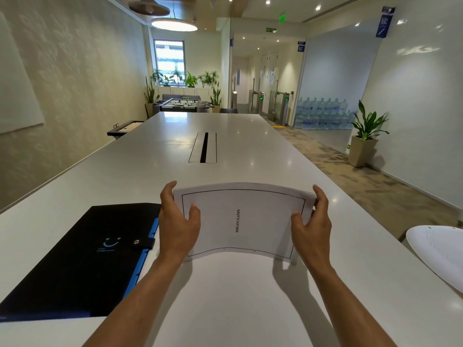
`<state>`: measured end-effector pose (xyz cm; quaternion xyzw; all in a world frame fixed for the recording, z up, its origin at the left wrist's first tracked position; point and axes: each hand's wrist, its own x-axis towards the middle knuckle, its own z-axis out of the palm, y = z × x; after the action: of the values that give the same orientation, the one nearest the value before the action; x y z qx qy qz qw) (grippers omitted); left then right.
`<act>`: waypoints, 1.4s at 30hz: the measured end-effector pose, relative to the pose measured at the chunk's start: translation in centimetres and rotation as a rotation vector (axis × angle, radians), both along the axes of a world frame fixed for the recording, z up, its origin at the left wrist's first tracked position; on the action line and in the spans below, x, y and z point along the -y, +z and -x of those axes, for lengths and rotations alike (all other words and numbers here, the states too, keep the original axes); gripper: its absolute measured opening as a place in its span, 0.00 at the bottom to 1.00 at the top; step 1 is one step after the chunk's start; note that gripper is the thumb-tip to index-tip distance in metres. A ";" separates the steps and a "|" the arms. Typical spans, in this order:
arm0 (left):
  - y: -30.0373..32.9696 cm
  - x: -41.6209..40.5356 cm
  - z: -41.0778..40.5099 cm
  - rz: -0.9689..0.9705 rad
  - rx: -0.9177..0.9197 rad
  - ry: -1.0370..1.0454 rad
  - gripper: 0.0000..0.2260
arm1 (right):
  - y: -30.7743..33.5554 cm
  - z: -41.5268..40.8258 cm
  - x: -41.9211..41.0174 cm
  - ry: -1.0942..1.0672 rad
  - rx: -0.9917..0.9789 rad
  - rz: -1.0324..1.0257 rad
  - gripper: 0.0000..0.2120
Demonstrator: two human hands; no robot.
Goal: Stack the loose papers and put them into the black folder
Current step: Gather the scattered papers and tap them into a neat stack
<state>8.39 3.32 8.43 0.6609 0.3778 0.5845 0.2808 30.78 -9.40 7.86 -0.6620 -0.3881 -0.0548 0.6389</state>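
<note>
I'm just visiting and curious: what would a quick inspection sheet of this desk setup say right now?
Surface: long white table, glossy, with a slotted cable hatch in the middle.
Job's things: paper stack, top sheet reading BIBLIOGRAPHY, bowed and held by its side edges; black folder flat at the left, snap strap fastened.
Clutter: white sheet with faint writing at the right edge.
Grippers: left hand and right hand each grip one side of the stack, fingers behind, thumbs on top.
Cables: nothing seen.
Surroundings: office room, potted plants, foosball table, stacked water bottles.
</note>
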 end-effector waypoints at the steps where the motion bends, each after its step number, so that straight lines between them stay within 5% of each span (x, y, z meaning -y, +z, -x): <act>1: -0.2 -0.1 0.0 0.041 0.040 -0.026 0.28 | -0.2 0.0 0.0 0.023 -0.027 0.001 0.30; 8: -4.4 -0.1 -0.1 0.187 0.034 -0.087 0.22 | -3.4 -0.4 0.1 0.151 -0.168 0.038 0.12; 18: -8.1 0.0 0.4 0.468 0.133 -0.252 0.19 | -6.4 0.3 1.0 0.131 -0.179 0.063 0.07; 23: -5.2 -2.2 1.6 0.371 0.057 -0.271 0.17 | -5.4 -0.1 0.9 0.137 -0.198 0.037 0.04; 32: -0.5 -0.3 -0.2 0.531 0.582 -0.580 0.13 | -4.4 1.9 -1.0 0.142 -0.801 -0.134 0.13; 38: -0.2 3.4 -4.8 0.661 0.774 -0.323 0.18 | -5.0 6.4 -2.0 0.207 -0.896 -0.124 0.15; 42: 0.6 3.3 -4.9 0.615 0.733 -0.141 0.24 | -5.1 8.1 -2.0 0.297 -0.961 -0.146 0.15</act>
<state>13.26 0.00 9.00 0.3216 0.3635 0.6197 0.6168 22.70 -7.35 2.72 -0.5036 -0.1354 0.3205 0.7908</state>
